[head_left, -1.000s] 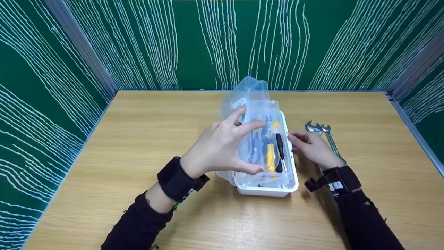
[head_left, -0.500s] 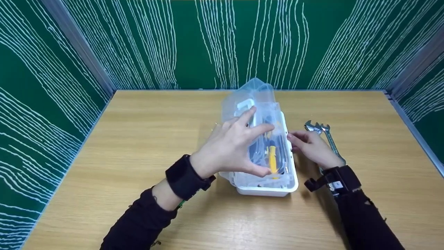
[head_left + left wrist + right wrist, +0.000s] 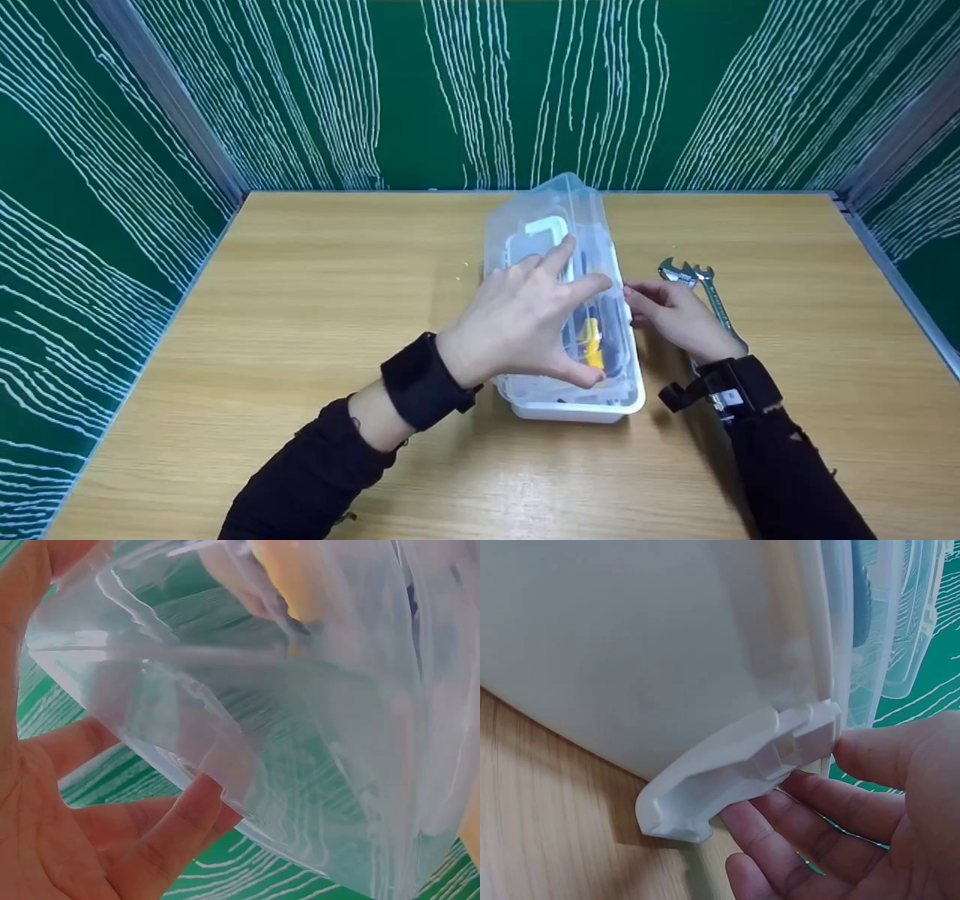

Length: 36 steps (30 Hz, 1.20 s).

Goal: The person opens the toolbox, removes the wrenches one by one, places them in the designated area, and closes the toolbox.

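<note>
A white toolbox [image 3: 574,412] with a see-through lid [image 3: 579,199] lies lengthwise on the table. My left hand [image 3: 517,319] is spread over the lid, thumb and fingers straight and apart; the left wrist view has its fingertips at the clear plastic lid's edge [image 3: 139,754]. The lid leans low over the box. Through it shows a yellow tool [image 3: 592,349], partly blurred. At the box's right side, my right hand [image 3: 682,319] pinches a white latch [image 3: 735,769], which hangs swung out; thumb at its top by the rim, fingers beneath.
Right of the box, beside my right hand, lie an adjustable wrench [image 3: 677,272] and an open-ended wrench [image 3: 716,304], partly hidden by that hand. The wooden table [image 3: 330,277] meets green walls [image 3: 442,97] with white wavy lines at the back and sides.
My left hand has moved right with the lid, which has swung rightward and down over the box. The black screwdriver is now obscured. My right hand has stayed at the latch.
</note>
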{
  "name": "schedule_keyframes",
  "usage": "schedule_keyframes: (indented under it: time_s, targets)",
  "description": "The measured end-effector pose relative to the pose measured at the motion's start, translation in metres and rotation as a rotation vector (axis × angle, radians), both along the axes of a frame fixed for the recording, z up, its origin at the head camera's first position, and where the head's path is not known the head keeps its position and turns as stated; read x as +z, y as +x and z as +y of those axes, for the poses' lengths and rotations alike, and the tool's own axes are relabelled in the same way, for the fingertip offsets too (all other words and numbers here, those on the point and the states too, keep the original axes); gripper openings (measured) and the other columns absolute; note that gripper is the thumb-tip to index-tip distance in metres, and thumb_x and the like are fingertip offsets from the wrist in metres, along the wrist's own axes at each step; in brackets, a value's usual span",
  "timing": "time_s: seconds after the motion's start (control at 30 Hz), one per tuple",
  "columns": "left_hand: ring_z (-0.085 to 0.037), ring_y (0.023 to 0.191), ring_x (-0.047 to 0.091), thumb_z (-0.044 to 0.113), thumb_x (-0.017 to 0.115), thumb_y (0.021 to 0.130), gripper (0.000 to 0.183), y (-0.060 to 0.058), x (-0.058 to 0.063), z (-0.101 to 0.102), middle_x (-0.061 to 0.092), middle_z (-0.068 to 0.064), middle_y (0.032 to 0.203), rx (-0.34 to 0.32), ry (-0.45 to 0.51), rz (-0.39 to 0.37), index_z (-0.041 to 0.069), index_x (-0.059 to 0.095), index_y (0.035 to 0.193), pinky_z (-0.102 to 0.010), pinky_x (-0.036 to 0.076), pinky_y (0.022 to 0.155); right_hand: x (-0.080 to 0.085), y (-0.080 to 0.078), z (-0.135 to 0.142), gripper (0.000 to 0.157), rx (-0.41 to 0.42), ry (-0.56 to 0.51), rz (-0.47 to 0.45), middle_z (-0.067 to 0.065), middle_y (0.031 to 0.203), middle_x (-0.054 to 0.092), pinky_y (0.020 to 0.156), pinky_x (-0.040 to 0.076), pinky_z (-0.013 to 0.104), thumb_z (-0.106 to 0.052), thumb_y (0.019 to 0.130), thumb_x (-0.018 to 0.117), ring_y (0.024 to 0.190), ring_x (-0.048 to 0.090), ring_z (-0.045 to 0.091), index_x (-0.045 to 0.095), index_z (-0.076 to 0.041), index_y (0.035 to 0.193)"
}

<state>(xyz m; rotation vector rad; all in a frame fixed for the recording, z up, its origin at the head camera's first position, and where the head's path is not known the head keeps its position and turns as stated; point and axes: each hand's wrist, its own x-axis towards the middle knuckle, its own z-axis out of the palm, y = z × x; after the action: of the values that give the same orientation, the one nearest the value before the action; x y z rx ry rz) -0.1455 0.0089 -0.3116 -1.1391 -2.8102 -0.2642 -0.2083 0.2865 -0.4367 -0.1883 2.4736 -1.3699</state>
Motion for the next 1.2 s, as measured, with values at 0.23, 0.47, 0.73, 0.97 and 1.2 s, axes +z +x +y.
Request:
schedule_keyframes:
  time_s: [0.23,0.47,0.73,0.97,1.2]
  targets:
    - [-0.038,0.131,0.068,0.086,0.078,0.072,0.097,0.001,-0.002,0.009,0.043,-0.024,0.168,-0.004,-0.073,0.054,0.032,0.058,0.151,-0.042,0.066,0.091,-0.001,0.000,0.002,0.059,0.001,-0.004,-0.009,0.021,0.152,0.062,0.115,0.054,0.051,-0.046,0.114,0.049,0.135,0.065,0.035,0.053,-0.005,0.156]
    - [-0.037,0.126,0.071,0.086,0.077,0.073,0.096,0.001,-0.003,0.014,0.045,-0.023,0.167,-0.005,-0.086,0.080,0.031,0.060,0.150,-0.039,0.067,0.083,-0.001,-0.001,0.003,0.057,-0.002,0.010,0.003,0.021,0.151,0.062,0.112,0.057,0.044,-0.044,0.115,0.046,0.134,0.066,0.035,0.054,-0.004,0.155]
    - [-0.037,0.129,0.070,0.088,0.074,0.074,0.097,0.001,-0.005,0.018,0.046,-0.022,0.167,-0.001,-0.128,0.101,0.032,0.059,0.151,-0.042,0.068,0.083,0.000,-0.002,0.004,0.070,-0.002,-0.042,-0.009,0.026,0.154,0.058,0.116,0.054,0.045,-0.051,0.117,0.029,0.140,0.061,0.040,0.052,0.003,0.154]
    - [-0.036,0.124,0.071,0.087,0.075,0.072,0.097,0.001,-0.006,0.025,0.048,-0.022,0.165,-0.006,-0.167,0.123,0.032,0.059,0.150,-0.040,0.067,0.074,0.002,0.000,0.005,0.083,0.023,-0.053,-0.011,0.026,0.153,0.057,0.120,0.049,0.052,-0.063,0.113,0.022,0.142,0.058,0.041,0.053,0.004,0.152]
    - [-0.036,0.121,0.072,0.090,0.074,0.072,0.100,0.000,-0.006,0.033,0.045,-0.022,0.167,-0.001,-0.223,0.105,0.033,0.057,0.152,-0.036,0.065,0.069,0.002,0.000,0.005,0.080,0.025,-0.034,0.002,0.023,0.150,0.061,0.119,0.050,0.052,-0.063,0.113,0.026,0.138,0.061,0.037,0.057,0.001,0.151]
